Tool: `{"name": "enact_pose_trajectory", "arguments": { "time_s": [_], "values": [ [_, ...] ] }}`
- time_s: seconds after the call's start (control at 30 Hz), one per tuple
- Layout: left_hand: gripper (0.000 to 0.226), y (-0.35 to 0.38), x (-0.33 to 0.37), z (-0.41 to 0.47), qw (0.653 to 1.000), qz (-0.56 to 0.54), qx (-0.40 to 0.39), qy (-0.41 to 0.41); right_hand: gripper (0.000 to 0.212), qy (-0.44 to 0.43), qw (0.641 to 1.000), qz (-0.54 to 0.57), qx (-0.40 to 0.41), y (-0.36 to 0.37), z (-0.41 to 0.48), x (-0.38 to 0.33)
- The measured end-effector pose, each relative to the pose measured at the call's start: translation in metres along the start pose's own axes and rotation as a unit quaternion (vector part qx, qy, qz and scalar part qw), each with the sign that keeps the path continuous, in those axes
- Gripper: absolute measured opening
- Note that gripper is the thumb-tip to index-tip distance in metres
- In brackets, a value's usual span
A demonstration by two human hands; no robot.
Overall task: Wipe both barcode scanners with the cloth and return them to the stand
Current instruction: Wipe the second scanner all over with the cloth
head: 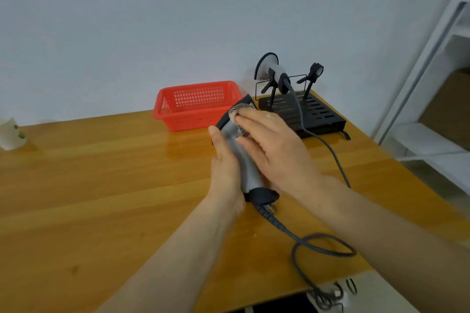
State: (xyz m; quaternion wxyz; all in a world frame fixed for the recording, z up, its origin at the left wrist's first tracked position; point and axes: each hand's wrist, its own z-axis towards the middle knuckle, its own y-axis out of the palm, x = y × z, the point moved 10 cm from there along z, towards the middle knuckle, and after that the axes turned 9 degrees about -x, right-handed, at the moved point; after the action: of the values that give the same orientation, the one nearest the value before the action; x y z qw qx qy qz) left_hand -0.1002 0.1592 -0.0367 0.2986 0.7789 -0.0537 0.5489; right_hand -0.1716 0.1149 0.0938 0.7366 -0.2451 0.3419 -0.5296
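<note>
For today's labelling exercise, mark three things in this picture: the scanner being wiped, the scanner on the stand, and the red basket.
Scanner being wiped (245, 160): head view, on its grey handle between the hands.
Scanner on the stand (276, 71): head view, on its grey body.
Red basket (175, 119): head view, on its front wall.

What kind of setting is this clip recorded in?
Probably a plain indoor work or storage room, not a shop counter: a bare wooden table against a blank wall, a black scanner stand and red plastic basket on it, and white metal shelving at the right.
</note>
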Motion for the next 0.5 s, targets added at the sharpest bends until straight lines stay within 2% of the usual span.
{"name": "enact_pose_trajectory", "arguments": {
  "time_s": [0.07, 0.13, 0.23, 0.3, 0.4, 0.5],
  "values": [
    [0.085, -0.001, 0.001, 0.003, 1.000, -0.006, 0.000, 0.022, 0.030, -0.019, 0.999, -0.021, -0.027, 0.015, -0.008, -0.001],
    [0.090, 0.000, 0.005, 0.002, 0.999, -0.024, -0.007, 0.041, 0.026, -0.027, 0.999, 0.021, -0.042, 0.015, -0.011, -0.002],
    [0.101, 0.006, 0.001, 0.002, 0.996, -0.074, -0.042, 0.024, 0.024, -0.054, 0.992, 0.059, -0.097, 0.014, -0.011, -0.004],
    [0.105, 0.008, -0.003, 0.001, 0.996, -0.071, -0.058, 0.009, 0.020, -0.060, 0.989, 0.057, -0.125, 0.014, -0.014, 0.002],
    [0.106, 0.003, -0.008, 0.001, 0.999, -0.031, -0.040, -0.001, 0.020, 0.011, 0.990, 0.072, -0.119, 0.003, -0.017, 0.024],
    [0.094, -0.001, 0.000, 0.004, 1.000, 0.002, -0.015, 0.016, 0.020, 0.074, 0.988, 0.124, -0.051, -0.014, -0.012, 0.032]
  ]
}}
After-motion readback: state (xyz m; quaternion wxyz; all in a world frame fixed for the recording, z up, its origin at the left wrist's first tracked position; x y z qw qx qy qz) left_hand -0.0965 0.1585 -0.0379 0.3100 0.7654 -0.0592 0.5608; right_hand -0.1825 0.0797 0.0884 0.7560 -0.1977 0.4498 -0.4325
